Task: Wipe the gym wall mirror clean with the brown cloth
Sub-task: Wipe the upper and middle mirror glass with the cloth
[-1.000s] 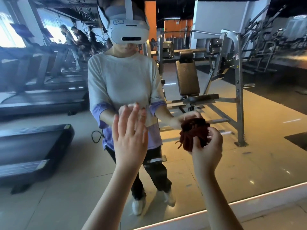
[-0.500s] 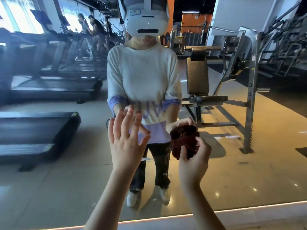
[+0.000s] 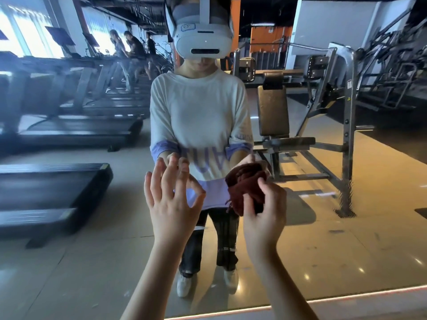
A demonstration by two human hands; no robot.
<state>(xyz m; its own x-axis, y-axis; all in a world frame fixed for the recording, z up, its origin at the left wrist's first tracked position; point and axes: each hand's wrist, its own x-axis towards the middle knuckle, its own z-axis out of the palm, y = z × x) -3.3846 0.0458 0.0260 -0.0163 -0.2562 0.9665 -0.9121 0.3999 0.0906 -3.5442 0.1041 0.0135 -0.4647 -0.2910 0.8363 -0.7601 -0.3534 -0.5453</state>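
Right hand (image 3: 263, 218) grips brown cloth (image 3: 245, 188), bunched into wad, fingers curled round it, raised at gym wall mirror (image 3: 69, 262) level with reflected torso (contact with glass not clear). Left hand (image 3: 171, 204) raised just beside it, fingers spread and loosely bent, holding nothing. Mirror shows person wearing white headset (image 3: 203, 42), treadmills (image 3: 53, 192) one side, weight bench (image 3: 275, 116) other side

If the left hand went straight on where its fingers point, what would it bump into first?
Most likely the wall mirror itself: the left hand is open, fingers spread toward the glass, and nothing shows between them. How near the glass is cannot be told from this one view.
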